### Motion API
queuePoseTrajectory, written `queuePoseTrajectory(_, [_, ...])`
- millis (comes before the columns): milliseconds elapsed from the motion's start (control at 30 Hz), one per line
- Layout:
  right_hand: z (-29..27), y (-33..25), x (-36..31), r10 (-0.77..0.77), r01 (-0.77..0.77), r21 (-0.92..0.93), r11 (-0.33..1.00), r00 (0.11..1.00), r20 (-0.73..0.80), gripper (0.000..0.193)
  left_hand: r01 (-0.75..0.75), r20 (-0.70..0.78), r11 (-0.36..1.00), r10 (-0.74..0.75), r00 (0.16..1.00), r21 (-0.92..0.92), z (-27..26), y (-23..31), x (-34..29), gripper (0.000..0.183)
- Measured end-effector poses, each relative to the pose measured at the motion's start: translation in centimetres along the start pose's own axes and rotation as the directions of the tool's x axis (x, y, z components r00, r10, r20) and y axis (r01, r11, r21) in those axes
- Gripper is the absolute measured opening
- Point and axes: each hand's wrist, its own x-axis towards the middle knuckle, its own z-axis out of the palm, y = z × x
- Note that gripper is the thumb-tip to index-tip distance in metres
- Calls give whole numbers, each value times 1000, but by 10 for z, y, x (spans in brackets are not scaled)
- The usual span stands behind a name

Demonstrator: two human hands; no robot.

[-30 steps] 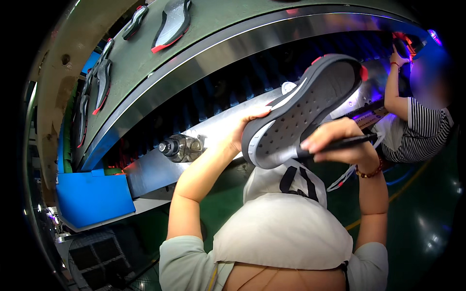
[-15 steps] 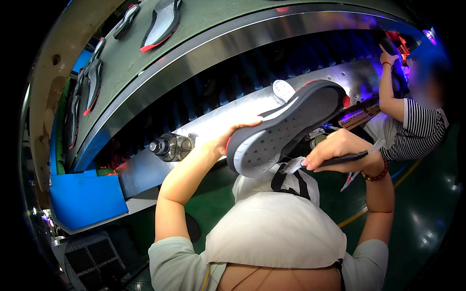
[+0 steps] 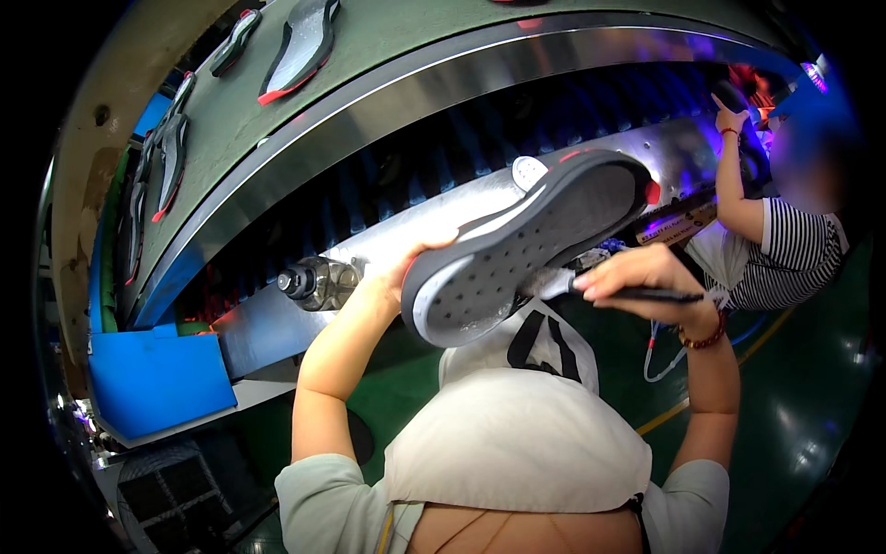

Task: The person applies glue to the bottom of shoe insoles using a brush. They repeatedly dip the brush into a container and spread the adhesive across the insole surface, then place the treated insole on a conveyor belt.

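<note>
A large grey shoe sole (image 3: 494,268) with a black rim and red accents is tilted in front of me, its dotted grey face showing. My left hand (image 3: 415,263) grips its left edge; most of the fingers are hidden behind the sole. In my right hand (image 3: 646,277) is a brush (image 3: 551,283) with a dark handle and pale bristles, held between thumb and fingers. The bristles touch the face of the sole near its lower middle edge, where a wet sheen shows.
A green conveyor belt (image 3: 397,51) carries several soles (image 3: 300,51) beyond its metal edge. On the metal shelf (image 3: 263,323) stands a clear bottle with a dark cap (image 3: 318,283). A blue panel (image 3: 161,383) is at left. A co-worker in stripes (image 3: 780,249) handles a dark piece at right.
The brush has moved from beside the sole's lower edge onto its face. The sole has shifted slightly left, with more of its face turned into view.
</note>
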Motion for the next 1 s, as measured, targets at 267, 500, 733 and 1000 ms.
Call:
queuePoseTrajectory(267, [-8, 11, -1, 67, -64, 28, 998, 993, -101, 16, 6, 53, 1000, -7, 999, 20, -13, 7, 6, 58])
queuePoseTrajectory(500, [-9, 1, -5, 10, 6, 81, 997, 981, -195, 16, -28, 18, 1000, 28, 999, 0, -20, 8, 1, 59])
queuePoseTrajectory(733, [-1, -33, -13, -15, 15, -9, 1000, 998, -56, 16, -158, 148, 974, 182, 972, -160, -45, 3, 12, 61])
queuePoseTrajectory(1000, [28, 30, -1, 279, -198, 211, 957, 824, -493, 14, -245, 189, 930, 302, 934, -274, -11, -40, 105, 85])
